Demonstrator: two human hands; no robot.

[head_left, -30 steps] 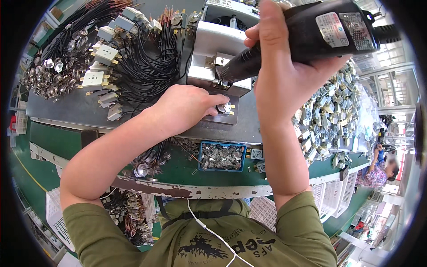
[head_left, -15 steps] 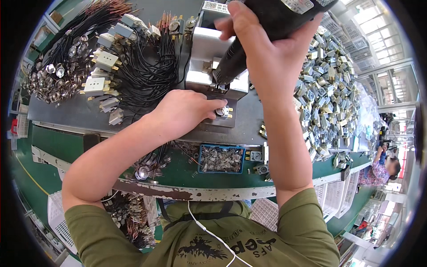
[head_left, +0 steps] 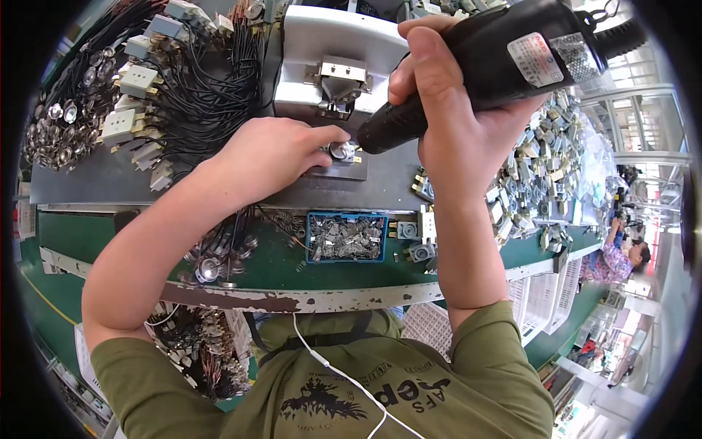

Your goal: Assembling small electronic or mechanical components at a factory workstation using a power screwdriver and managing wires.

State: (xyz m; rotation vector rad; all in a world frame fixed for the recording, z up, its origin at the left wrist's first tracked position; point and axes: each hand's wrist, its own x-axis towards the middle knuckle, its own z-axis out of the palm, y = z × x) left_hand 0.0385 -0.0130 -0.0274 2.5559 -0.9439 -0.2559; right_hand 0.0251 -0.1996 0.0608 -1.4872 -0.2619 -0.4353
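My right hand [head_left: 464, 121] is wrapped round a black electric screwdriver [head_left: 486, 62], held slanting with its nose down to the left. That nose is close beside a small round metal part with brass terminals [head_left: 341, 151], which sits on a flat metal block [head_left: 351, 173]. My left hand [head_left: 281, 154] pinches this part from the left between thumb and forefinger. Just beyond it stands a silver metal fixture [head_left: 300, 69] with a jaw-like screw holder [head_left: 342, 84] in its front. The screwdriver's bit is not clearly visible.
Black-wired parts with pale ceramic blocks [head_left: 135, 80] lie left, beside a heap of round metal caps [head_left: 69, 110]. A blue tray [head_left: 347, 260] of small metal pieces sits in front. Many loose ceramic-and-metal parts [head_left: 541, 168] are piled right. A person [head_left: 618, 260] is far right.
The screwdriver has come away from the fixture's screw holder, toward me, and its nose is now beside the part under my left fingers. The whole view has shifted slightly.
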